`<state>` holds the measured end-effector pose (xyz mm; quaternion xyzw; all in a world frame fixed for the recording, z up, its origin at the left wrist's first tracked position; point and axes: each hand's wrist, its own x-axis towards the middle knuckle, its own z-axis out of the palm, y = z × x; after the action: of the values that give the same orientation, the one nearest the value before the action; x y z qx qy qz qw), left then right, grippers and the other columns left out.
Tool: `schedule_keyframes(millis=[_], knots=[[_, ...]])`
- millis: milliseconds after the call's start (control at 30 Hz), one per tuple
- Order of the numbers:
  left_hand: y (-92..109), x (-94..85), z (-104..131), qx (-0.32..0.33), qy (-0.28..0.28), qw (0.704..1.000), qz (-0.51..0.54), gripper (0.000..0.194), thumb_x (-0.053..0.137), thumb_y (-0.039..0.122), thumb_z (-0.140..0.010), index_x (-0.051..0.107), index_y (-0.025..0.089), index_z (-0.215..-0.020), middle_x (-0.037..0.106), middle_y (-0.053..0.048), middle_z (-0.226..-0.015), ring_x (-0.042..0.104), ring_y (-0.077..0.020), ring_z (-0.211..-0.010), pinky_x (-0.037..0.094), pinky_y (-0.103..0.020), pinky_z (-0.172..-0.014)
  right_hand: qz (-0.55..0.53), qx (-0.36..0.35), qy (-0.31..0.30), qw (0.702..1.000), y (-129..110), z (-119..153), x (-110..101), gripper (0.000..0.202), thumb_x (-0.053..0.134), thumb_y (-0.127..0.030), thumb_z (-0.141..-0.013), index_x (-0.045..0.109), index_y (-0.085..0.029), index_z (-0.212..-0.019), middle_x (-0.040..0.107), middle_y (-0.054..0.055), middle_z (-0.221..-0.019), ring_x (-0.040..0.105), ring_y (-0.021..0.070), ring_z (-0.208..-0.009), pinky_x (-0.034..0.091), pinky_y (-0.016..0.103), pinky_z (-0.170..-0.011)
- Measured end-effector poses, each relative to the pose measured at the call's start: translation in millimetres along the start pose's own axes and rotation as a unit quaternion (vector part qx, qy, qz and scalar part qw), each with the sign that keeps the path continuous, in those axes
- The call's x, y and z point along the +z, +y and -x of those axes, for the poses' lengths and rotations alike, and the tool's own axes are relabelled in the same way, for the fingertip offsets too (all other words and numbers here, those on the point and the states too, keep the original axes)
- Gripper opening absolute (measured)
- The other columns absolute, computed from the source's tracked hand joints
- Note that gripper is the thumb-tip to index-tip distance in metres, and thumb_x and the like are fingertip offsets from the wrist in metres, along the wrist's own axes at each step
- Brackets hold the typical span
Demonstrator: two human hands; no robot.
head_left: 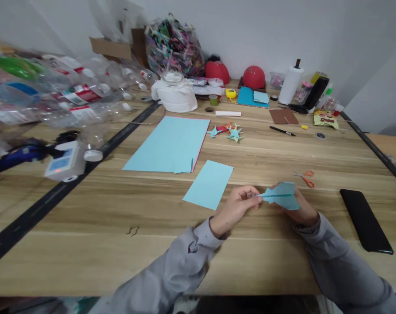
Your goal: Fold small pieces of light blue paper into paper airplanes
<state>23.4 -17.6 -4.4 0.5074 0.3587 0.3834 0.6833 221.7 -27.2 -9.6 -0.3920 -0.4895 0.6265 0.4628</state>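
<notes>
Folded blue paper (285, 200) is held over the table (119, 257). Left hand (239, 204) pinches its narrow tip; right hand (305, 209) is behind the wide end (fingers hidden, grip cannot be told). Orange-handled scissors (307, 178) lie near.

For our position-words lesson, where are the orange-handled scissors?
In the head view, the scissors lie right of centre on the table, just beyond the right hand.

decent flat indoor light, kinda grey on the wall (237, 30), soft faint shadows on the table (87, 257) by the sleeves (181, 257), bottles (87, 93) on the left pretty smeary, folded paper (285, 198) slightly soft but readable, wide-angle stretch toward the edges, murky dark below the front edge
</notes>
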Motion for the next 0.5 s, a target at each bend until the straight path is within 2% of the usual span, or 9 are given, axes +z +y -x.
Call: schedule_keyframes(millis=[167, 267, 367, 433, 500], knots=[[-6, 2.3, -2, -0.022, -0.011, 1.0, 0.015, 0.033, 0.08, 0.043, -0.07, 0.064, 0.015, -0.069, 0.062, 0.0, -0.059, 0.053, -0.0115, -0.056, 0.037, -0.026, -0.06, 0.02, 0.002, -0.013, 1.0, -2, -2, -11, 0.018, 0.082, -0.039, -0.071, 0.073, -0.023, -0.067, 0.067, 0.001, -0.069, 0.057, 0.0179, -0.067, 0.049, 0.033, -0.072], [-7, 2.4, -3, -0.025, -0.011, 0.999, 0.018, 0.033, 0.08, 0.044, -0.07, 0.064, 0.015, -0.069, 0.062, 0.0, -0.058, 0.052, -0.0111, -0.055, 0.037, -0.026, -0.06, 0.045, 0.002, -0.023, 0.999, -6, -1, -13, 0.016, 0.084, -0.033, -0.068, 0.073, -0.022, -0.067, 0.066, 0.001, -0.066, 0.055, 0.0162, -0.063, 0.047, 0.032, -0.067], [-5, 0.8, -3, -0.015, -0.017, 1.0, -0.001, 0.034, 0.078, 0.045, -0.072, 0.064, 0.014, -0.069, 0.062, -0.001, -0.058, 0.051, -0.011, -0.056, 0.035, -0.026, -0.059, 0.058, -0.005, -0.025, 0.998, -7, 0, -11, 0.017, 0.084, -0.034, -0.068, 0.073, -0.021, -0.067, 0.066, 0.001, -0.066, 0.056, 0.0159, -0.062, 0.047, 0.031, -0.065], [-3, -0.7, -3, -0.005, -0.017, 0.999, -0.026, 0.034, 0.077, 0.046, -0.073, 0.064, 0.014, -0.069, 0.06, -0.001, -0.056, 0.046, -0.0101, -0.053, 0.03, -0.025, -0.055, 0.066, -0.012, -0.012, 0.998, -5, -1, -10, 0.019, 0.082, -0.038, -0.07, 0.074, -0.022, -0.074, 0.068, 0.002, -0.07, 0.056, 0.0165, -0.062, 0.047, 0.031, -0.064], [-1, -2.0, -4, 0.008, -0.013, 0.999, -0.045, 0.034, 0.076, 0.047, -0.073, 0.064, 0.015, -0.069, 0.059, 0.0, -0.056, 0.044, -0.0098, -0.052, 0.028, -0.025, -0.054, 0.063, -0.033, -0.003, 0.997, -1, -1, -9, 0.021, 0.081, -0.041, -0.072, 0.075, -0.023, -0.082, 0.07, 0.002, -0.074, 0.06, 0.018, -0.066, 0.05, 0.033, -0.069]])
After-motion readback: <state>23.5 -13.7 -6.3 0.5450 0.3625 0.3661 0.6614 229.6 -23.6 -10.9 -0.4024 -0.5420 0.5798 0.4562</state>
